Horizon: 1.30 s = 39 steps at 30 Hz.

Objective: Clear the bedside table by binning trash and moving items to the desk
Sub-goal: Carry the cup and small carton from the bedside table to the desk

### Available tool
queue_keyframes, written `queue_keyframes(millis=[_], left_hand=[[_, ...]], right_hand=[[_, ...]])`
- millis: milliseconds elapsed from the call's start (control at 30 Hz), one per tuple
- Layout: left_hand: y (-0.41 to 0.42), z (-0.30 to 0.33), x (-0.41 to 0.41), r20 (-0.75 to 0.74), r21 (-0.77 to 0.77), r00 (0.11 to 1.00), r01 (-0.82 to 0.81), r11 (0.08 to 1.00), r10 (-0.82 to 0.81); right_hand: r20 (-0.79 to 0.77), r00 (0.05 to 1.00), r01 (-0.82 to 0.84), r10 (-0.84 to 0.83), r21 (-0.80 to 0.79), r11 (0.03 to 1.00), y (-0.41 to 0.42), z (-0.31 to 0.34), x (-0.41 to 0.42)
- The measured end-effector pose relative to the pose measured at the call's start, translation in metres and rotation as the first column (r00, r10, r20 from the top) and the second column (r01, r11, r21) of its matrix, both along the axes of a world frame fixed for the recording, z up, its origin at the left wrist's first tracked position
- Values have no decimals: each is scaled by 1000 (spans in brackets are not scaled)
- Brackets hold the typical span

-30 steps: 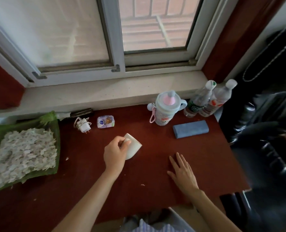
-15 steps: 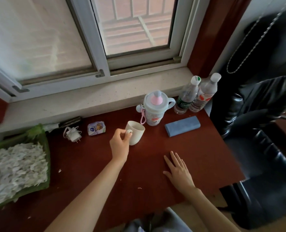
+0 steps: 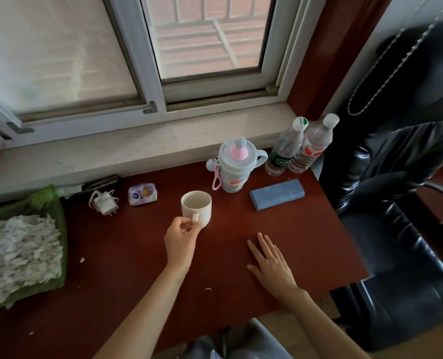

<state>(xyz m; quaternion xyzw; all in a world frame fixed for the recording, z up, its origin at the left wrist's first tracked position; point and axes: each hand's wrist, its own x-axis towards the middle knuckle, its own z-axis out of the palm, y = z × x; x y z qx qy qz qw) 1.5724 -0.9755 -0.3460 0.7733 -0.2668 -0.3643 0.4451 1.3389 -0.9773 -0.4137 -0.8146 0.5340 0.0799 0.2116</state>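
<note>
The left hand [image 3: 180,238] is pinching the small handle of a cream ceramic mug [image 3: 196,208]; its fingers [image 3: 189,225] are curling closed on that handle, with the thumb on the near side. The mug is standing upright on the dark red tabletop [image 3: 137,268], its mouth showing no contents.

The right hand [image 3: 273,263] is lying palm down on the tabletop, its fingers [image 3: 263,244] spread flat and holding nothing, well apart from the mug.

Beyond the left fingers, a child's pale blue sippy cup with a pink spout [image 3: 237,167] is standing just behind the mug. Further right, two clear plastic water bottles [image 3: 299,149] are standing side by side; one is bearing a green label, the other a red and white one, and neither is legible. Ahead of the right fingers a blue rectangular case [image 3: 277,194] is lying flat.

To the left of the left fingers, a small purple printed packet [image 3: 142,195] is showing a cartoon figure, its lettering unreadable; beside it a white plug charger with coiled cable [image 3: 105,202] is lying. A green tray of white flakes [image 3: 20,252] is being cut off by the frame edge.
</note>
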Motion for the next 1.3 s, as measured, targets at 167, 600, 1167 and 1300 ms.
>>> queue_keyframes(millis=[167, 600, 1167, 1300], left_hand=[[14, -5, -3, -86, 47, 994, 68, 997, -64], [30, -26, -7, -347, 54, 938, 23, 998, -3], [-37, -27, 0, -275, -23, 961, -32, 999, 24], [-55, -26, 7, -221, -44, 975, -36, 998, 25]], right_hand=[[-5, 1000, -10, 10, 1, 1000, 1, -2, -1], [-11, 1000, -25, 25, 5, 1000, 0, -3, -3], [28, 1000, -8, 8, 3, 1000, 0, -4, -3], [22, 1000, -10, 10, 0, 1000, 0, -4, -2]])
